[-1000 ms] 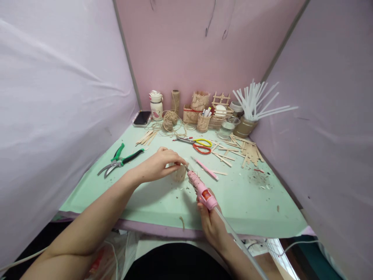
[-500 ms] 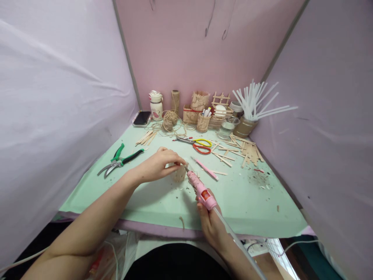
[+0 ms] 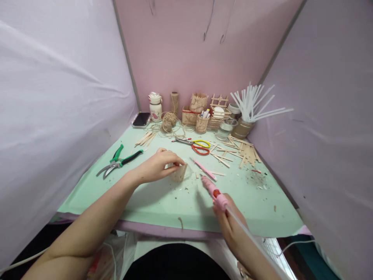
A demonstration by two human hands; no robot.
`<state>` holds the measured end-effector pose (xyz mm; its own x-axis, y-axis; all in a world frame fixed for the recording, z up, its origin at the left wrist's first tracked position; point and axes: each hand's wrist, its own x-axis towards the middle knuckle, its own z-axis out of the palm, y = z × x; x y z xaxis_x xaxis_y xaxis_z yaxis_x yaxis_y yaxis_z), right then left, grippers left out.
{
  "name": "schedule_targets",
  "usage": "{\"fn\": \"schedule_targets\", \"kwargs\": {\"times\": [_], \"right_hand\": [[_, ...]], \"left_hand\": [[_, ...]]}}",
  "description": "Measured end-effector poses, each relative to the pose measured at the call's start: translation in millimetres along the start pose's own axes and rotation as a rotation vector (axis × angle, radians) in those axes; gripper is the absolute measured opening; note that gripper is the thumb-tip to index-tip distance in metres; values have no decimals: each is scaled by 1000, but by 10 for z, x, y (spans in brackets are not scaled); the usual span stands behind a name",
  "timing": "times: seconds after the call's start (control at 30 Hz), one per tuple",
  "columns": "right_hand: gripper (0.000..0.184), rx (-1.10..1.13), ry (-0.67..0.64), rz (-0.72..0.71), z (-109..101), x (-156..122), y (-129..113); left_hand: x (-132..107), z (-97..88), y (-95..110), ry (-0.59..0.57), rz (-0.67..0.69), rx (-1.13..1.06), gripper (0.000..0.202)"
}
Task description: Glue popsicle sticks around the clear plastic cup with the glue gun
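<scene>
My left hand [image 3: 163, 165] is closed on a small clear plastic cup [image 3: 189, 173] low over the table, its fingers at the rim. Pale wooden pieces [image 3: 178, 177] cover part of the cup's side; my fingers hide the rest. My right hand [image 3: 233, 219] grips a pink hot glue gun [image 3: 210, 186] with a long clear glue stick [image 3: 244, 229] running out of its back. The gun's nozzle points up and left, apart from the cup. A pink craft knife [image 3: 205, 170] lies just beyond the nozzle.
Green-handled pruning shears [image 3: 116, 161] lie at left. Scissors [image 3: 198, 146] and loose wooden sticks [image 3: 247, 153] lie farther back. Along the back stand a bottle [image 3: 155, 107], twine [image 3: 169, 121], a clear cup of water [image 3: 225, 128] and a jar of glue sticks [image 3: 243, 128].
My right hand has drawn the glue gun back to the right, away from the cup. The gun is slightly blurred. My left hand stays at the cup.
</scene>
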<state>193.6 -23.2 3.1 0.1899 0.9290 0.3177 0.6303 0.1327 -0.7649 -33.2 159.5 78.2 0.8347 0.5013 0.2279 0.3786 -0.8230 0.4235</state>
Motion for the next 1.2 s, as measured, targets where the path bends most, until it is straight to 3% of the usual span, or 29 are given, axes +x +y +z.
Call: {"fn": "schedule_targets", "kwargs": {"times": [0.07, 0.17, 0.23, 0.37, 0.47, 0.53, 0.63, 0.73, 0.9, 1.2], "right_hand": [[22, -208, 34, 55, -122, 54, 203], [27, -622, 152, 5, -258, 138, 581], [29, -871, 140, 48, -325, 162, 791], [34, -1074, 75, 129, -454, 157, 900], [37, -977, 144, 7, -511, 261, 632], [31, -718, 140, -168, -462, 433, 329], [17, -314, 54, -326, -214, 782, -122], [11, -123, -20, -386, 127, 1074, -361], [7, -32, -109, -325, 433, 1193, -343], [10, 46, -107, -303, 434, 1132, -302]], "left_hand": [[-1, 5, 5, 2, 6, -3, 23], [-4, 11, 6, 2, 8, -11, 23], [-9, 16, 3, 6, 6, -17, 22], [-22, 27, -12, 16, 6, -30, 20], [-27, 31, -21, 15, 9, -31, 19], [-28, 32, -22, 17, 7, -27, 19], [-31, 38, -18, 27, 1, -24, 18], [-39, 51, -18, 37, 2, -27, 18], [-50, 77, -50, 47, 21, -29, 18], [-51, 83, -44, 50, 18, -43, 16]]}}
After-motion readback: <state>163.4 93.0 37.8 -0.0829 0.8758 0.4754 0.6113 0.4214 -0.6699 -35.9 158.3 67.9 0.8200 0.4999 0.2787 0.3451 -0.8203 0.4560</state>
